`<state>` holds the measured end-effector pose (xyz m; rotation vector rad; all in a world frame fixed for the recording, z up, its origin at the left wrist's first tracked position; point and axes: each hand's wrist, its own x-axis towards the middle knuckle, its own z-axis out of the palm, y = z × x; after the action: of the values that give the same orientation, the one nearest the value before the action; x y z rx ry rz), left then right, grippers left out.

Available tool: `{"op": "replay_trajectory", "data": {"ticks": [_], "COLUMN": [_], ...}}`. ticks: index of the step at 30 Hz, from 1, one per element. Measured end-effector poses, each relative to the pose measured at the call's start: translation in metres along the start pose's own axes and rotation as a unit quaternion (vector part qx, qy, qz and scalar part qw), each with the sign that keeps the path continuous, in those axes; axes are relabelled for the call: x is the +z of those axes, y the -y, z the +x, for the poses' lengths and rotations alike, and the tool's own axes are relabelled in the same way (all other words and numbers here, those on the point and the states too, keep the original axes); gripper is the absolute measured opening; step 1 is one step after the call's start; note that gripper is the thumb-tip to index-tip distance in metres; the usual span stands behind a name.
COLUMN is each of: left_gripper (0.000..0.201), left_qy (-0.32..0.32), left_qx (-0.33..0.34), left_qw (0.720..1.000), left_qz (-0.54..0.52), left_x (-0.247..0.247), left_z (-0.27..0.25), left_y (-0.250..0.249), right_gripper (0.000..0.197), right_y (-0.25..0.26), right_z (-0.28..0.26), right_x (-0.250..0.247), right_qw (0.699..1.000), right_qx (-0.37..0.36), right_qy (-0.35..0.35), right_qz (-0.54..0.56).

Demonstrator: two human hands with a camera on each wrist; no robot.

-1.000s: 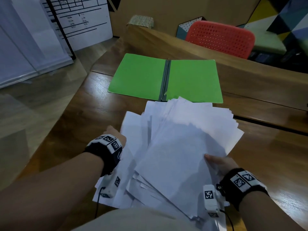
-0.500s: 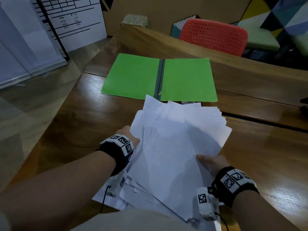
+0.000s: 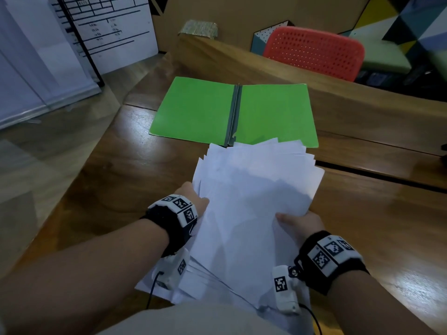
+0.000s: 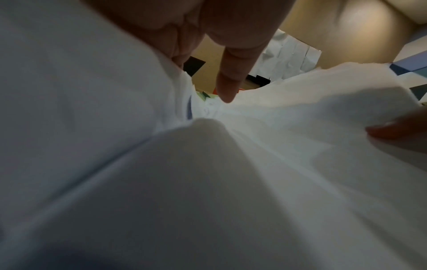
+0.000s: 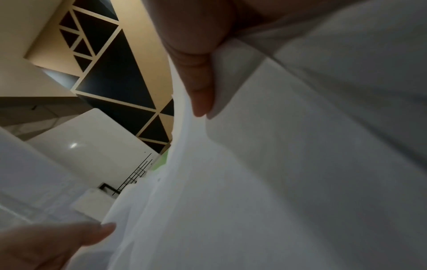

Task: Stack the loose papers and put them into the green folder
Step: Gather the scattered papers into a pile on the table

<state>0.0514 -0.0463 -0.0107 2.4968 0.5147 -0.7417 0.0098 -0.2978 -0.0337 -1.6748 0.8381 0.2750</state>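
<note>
Both hands hold the papers, low in the frame, just short of the folder.

My left hand [image 3: 193,197] grips the left edge of the papers [image 3: 254,201], fingers [image 4: 231,76] curled over the top sheet; my right hand [image 3: 300,222] pinches the right edge, thumb on top. The sheets are fanned unevenly, far corners overlapping the near edge of the open green folder [image 3: 200,110], which lies flat on the counter [image 3: 108,184] at frame centre. A red chair [image 3: 314,53] stands upper right.
</note>
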Motion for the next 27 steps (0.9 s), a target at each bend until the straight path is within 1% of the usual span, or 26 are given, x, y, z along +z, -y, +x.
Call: {"op": "replay_trajectory", "data": {"ticks": [3,7,8,10,13,15,17,18,19,20,21,22,23,25,27], "left_gripper": [0.068,0.084,0.083,0.071,0.059,0.058,0.057,0.057,0.058,0.057,0.055,0.054,0.055,0.056,0.055], "left_qy": [0.013,0.052,0.062,0.076,0.091,0.105,0.114,0.117,0.122,0.129,0.134,0.138,0.137,0.126,0.107], "left_qx": [-0.01,-0.032,-0.028,-0.004,0.029,0.033,0.032,0.033,0.038,0.046,0.056,0.063,0.064,0.063,0.078], "left_qw": [1.0,0.998,0.998,0.996,0.992,0.987,0.98,0.977,0.976,0.974,0.973,0.972,0.973,0.977,0.98], "left_qz": [0.001,-0.004,-0.013,-0.041,-0.086,-0.121,-0.163,-0.174,-0.179,-0.179,-0.179,-0.177,-0.174,-0.161,-0.151], "left_x": [-0.004,-0.01,-0.009,-0.006,-0.005,-0.006,-0.005,-0.004,-0.002,0.0,0.002,0.003,0.004,0.005,0.005], "left_z": [0.003,0.008,0.009,0.009,0.009,0.01,0.01,0.009,0.008,0.006,0.005,0.004,0.005,0.005,0.003], "left_y": [0.004,0.018,0.021,0.025,0.027,0.029,0.03,0.03,0.03,0.029,0.028,0.027,0.027,0.028,0.027], "right_gripper": [0.037,0.041,0.04,0.034,0.031,0.037,0.052,0.058,0.057,0.046,0.031,0.019,0.015,0.021,0.021], "right_y": [0.004,0.005,0.004,0.006,0.008,0.004,-0.005,-0.009,-0.011,-0.012,-0.013,-0.013,-0.012,-0.011,-0.007], "right_z": [-0.001,0.003,0.002,-0.001,-0.012,-0.015,-0.008,-0.004,-0.003,-0.004,-0.004,-0.006,-0.006,-0.007,-0.012], "right_x": [0.007,0.007,0.006,0.003,-0.006,-0.012,-0.015,-0.015,-0.014,-0.013,-0.012,-0.012,-0.013,-0.014,-0.013], "right_qw": [1.0,1.0,1.0,1.0,0.997,0.995,0.994,0.995,0.995,0.995,0.995,0.995,0.996,0.997,0.996], "right_qx": [0.012,0.02,0.018,0.012,-0.006,-0.019,-0.027,-0.017,-0.003,0.012,0.028,0.043,0.058,0.059,0.054], "right_qy": [0.019,0.005,0.003,0.018,0.066,0.083,0.063,0.046,0.034,0.024,0.02,0.024,0.031,0.047,0.066], "right_qz": [0.008,-0.011,-0.024,-0.021,0.028,0.06,0.08,0.085,0.091,0.097,0.093,0.082,0.065,0.015,0.001]}}
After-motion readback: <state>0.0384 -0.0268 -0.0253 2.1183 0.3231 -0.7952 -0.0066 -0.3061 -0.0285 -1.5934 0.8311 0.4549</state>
